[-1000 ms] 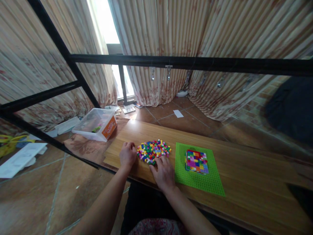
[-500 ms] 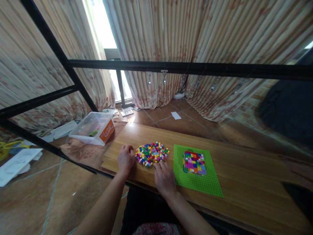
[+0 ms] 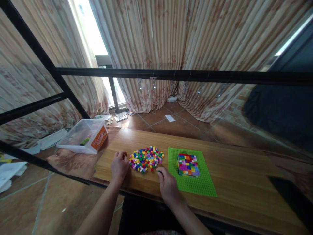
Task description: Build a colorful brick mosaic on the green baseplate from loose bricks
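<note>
A loose pile of small colourful toy bricks point(image 3: 146, 158) lies on the wooden table. At the pile's left edge rests my left hand point(image 3: 119, 165), its fingers curled; what they hold, if anything, is hidden. My right hand point(image 3: 169, 184) is between the pile and the green baseplate point(image 3: 193, 187), thumb and forefinger pinched on a small brick point(image 3: 159, 171) that looks dark green. On the baseplate stands a block of stacked bricks point(image 3: 188, 164) in many colours, with some red along its far side.
The wooden table point(image 3: 234, 169) runs to the right, with a dark flat thing point(image 3: 286, 192) near its right end. A clear plastic box point(image 3: 80, 135) with an orange label sits to the left. A black metal bar point(image 3: 137, 73) crosses beyond the table, before patterned curtains point(image 3: 156, 36).
My right hand has drawn back from the pile's near edge, now pinching a small brick. My left hand stays beside the pile. The whole view has shifted a little.
</note>
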A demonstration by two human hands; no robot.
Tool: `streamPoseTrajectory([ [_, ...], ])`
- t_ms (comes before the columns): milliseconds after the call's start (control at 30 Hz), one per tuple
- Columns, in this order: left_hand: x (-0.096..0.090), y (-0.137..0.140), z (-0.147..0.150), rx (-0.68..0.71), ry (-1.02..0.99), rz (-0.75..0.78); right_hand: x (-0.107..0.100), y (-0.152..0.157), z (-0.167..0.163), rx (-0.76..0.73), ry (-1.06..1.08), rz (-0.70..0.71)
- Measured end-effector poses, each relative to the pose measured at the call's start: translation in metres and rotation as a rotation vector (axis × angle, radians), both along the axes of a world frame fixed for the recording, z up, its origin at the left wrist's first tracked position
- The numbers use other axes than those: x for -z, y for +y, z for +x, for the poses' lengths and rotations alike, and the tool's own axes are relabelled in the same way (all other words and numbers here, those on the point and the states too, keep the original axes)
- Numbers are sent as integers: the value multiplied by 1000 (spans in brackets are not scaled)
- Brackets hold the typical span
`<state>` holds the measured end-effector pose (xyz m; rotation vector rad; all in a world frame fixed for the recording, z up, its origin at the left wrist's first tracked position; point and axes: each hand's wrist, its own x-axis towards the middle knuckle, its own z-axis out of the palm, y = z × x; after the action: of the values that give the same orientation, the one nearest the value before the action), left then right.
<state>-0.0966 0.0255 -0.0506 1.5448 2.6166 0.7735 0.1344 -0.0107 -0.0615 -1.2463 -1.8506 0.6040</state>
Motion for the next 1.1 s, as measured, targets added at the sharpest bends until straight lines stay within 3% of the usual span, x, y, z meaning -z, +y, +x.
streamPoseTrajectory([
  [500, 1, -1, -2, 21, -5, 10, -1, 25, -4, 126, 46, -205],
  [833, 3, -1, -4, 20, -8, 30, -6, 31, -16, 170, -70, -162],
  [1000, 4, 0, -3, 5, -6, 32, -11, 32, -11, 105, 148, -258],
  [1100, 2, 0, -2, 0, -4, 22, -18, 29, -6, 49, 451, -432],
])
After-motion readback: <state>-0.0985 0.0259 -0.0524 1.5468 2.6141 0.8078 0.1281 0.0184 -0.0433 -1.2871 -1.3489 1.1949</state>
